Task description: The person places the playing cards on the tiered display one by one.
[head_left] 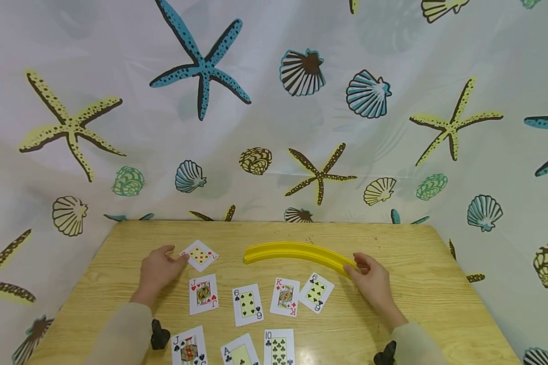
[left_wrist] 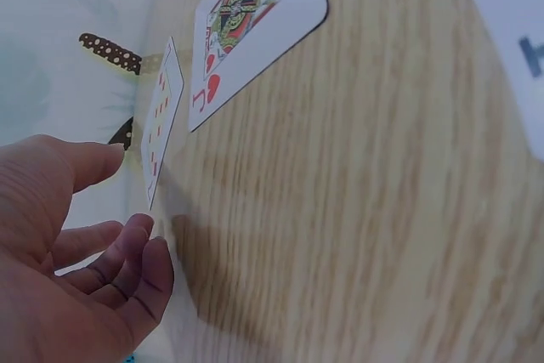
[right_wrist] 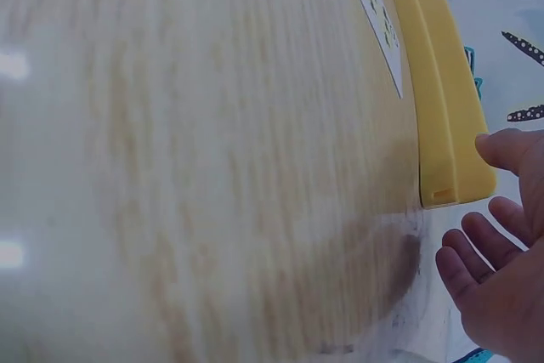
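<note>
My left hand [head_left: 161, 267] is at the left corner of a diamonds number card [head_left: 200, 255], its thumb tip overlapping that corner in the head view. In the left wrist view the thumb and loosely bent fingers stand apart beside this card [left_wrist: 161, 125]. A yellow curved card holder [head_left: 292, 249] lies across the far part of the table. My right hand [head_left: 372, 279] is at its right end, thumb tip right at the edge. The right wrist view shows the thumb against the holder's side [right_wrist: 438, 99], the other fingers spread just past its end.
Face-up cards lie nearer me: the jack of hearts [head_left: 203, 294], six of spades [head_left: 248, 305], king of diamonds [head_left: 285, 297] and six of clubs [head_left: 316, 293]. Closer still are a jack [head_left: 189, 347], an ace [head_left: 240, 351] and a ten [head_left: 279, 347]. A patterned curtain [head_left: 265, 121] hangs behind the wooden table [head_left: 438, 304].
</note>
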